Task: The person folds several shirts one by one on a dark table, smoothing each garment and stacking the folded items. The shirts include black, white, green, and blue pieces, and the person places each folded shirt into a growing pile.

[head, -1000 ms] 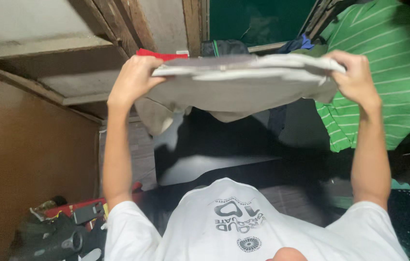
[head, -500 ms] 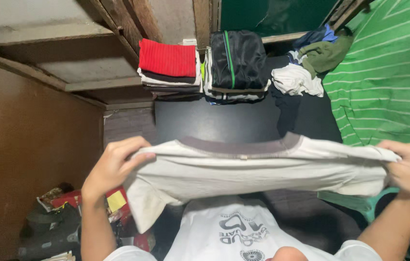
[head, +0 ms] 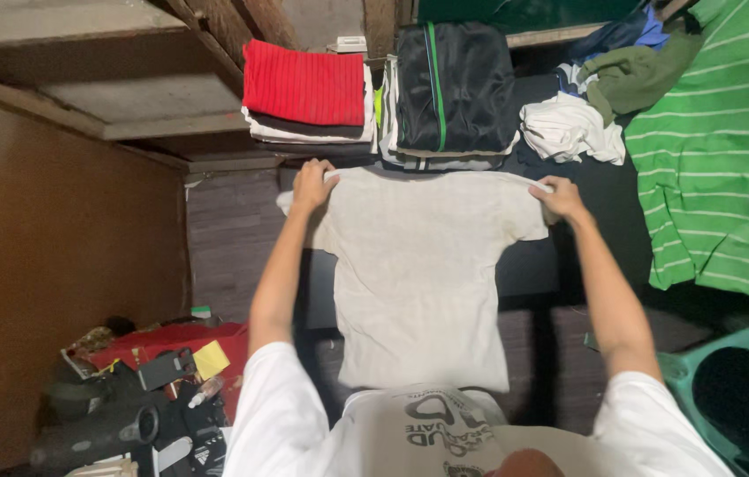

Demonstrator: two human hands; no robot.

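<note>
A light grey T-shirt (head: 423, 265) lies spread flat on the dark table (head: 600, 212), its hem hanging over the near edge toward me. My left hand (head: 312, 184) pinches its left shoulder at the far end. My right hand (head: 558, 198) pinches the right shoulder. Both arms are stretched out over the table.
Behind the shirt stand two folded stacks, one topped red (head: 305, 84), one topped black with a green stripe (head: 451, 84). Crumpled white (head: 569, 128) and olive (head: 635, 78) garments lie at the right. A green striped shirt (head: 728, 177) hangs further right. Clutter (head: 144, 389) covers the floor at left.
I swung the T-shirt from up in the air down toward me, then pushed it forward and laid it flat on the table. Both hands kept hold of its shoulders.
</note>
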